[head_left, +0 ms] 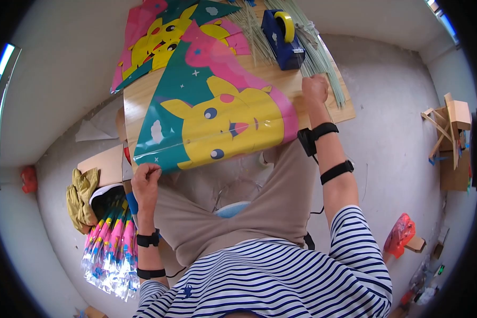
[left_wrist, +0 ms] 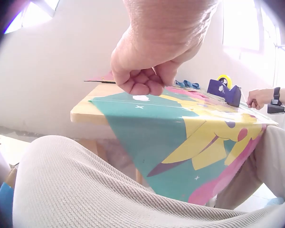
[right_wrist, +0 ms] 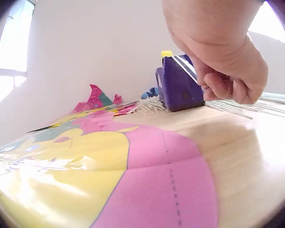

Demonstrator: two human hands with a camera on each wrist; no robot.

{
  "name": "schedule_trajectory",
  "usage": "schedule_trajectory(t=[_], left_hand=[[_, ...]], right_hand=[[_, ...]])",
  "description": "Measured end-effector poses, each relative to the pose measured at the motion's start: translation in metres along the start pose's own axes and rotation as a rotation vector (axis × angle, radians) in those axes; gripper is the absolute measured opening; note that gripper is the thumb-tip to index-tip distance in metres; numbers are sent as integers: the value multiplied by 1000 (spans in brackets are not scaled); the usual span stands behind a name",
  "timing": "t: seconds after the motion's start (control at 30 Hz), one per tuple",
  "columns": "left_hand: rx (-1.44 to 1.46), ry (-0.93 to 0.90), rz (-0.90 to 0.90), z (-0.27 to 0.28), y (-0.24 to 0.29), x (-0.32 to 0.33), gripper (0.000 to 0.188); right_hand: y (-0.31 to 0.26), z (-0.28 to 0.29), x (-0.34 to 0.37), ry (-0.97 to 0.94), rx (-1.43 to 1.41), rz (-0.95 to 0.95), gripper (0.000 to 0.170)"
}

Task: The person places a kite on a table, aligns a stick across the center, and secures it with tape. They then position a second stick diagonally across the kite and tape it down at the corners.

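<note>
A triangular kite sheet [head_left: 212, 114], printed with a yellow cartoon face on green and pink, lies on the wooden table and hangs over its front edge. At its near left corner is my left hand [head_left: 146, 183], fingers curled and thumb against them; in the left wrist view nothing shows in this hand [left_wrist: 152, 61]. My right hand [head_left: 316, 89] is beside the blue tape dispenser [head_left: 283, 45], past its near end. In the right wrist view, a narrow shiny strip of tape [right_wrist: 184, 66] runs from the dispenser to the curled fingers of this hand [right_wrist: 228, 66].
More printed sheets [head_left: 159, 42] lie stacked at the back left. Many thin pale rods [head_left: 323, 63] lie along the table's right side. Packaged kites [head_left: 111, 249] and a gold cloth [head_left: 82, 199] are at my lower left. A red bag [head_left: 400, 233] is off to the right.
</note>
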State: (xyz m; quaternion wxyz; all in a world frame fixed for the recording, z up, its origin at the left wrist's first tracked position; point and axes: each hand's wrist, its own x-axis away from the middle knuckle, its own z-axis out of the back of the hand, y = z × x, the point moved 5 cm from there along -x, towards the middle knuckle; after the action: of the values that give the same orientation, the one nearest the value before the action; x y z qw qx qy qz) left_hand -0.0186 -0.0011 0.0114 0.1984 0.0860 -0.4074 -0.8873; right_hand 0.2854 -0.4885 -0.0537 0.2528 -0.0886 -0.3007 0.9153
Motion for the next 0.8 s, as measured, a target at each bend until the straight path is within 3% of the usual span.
schedule_trajectory(t=[0.07,0.17,0.27,0.3,0.4,0.5,0.6,0.8], left_hand=[[32,13,-5,0,1,-1,7],[82,32,-7,4,-2,-3,7],[132,-17,38,2,5,1,9],[216,-46,51,-3,10,-3,10],[534,-180,-2,-25,43,-17,22],[838,-371,72,-54,66,-26,39],[1065,-506,135,-71,89,-26,45],[1407,-707,245,-92,107,-9,49]], right_hand=[[-28,13,7,87,219,26,26],[-9,8,10,246,293,162,21],[-15,32,27,138,187,286,19],[-21,36,38,63,84,499,18],[-72,62,107,-705,-495,336,12],[-115,82,166,-1033,-738,343,12],[-150,98,206,-1239,-789,390,12],[-186,110,242,-1464,-865,361,14]])
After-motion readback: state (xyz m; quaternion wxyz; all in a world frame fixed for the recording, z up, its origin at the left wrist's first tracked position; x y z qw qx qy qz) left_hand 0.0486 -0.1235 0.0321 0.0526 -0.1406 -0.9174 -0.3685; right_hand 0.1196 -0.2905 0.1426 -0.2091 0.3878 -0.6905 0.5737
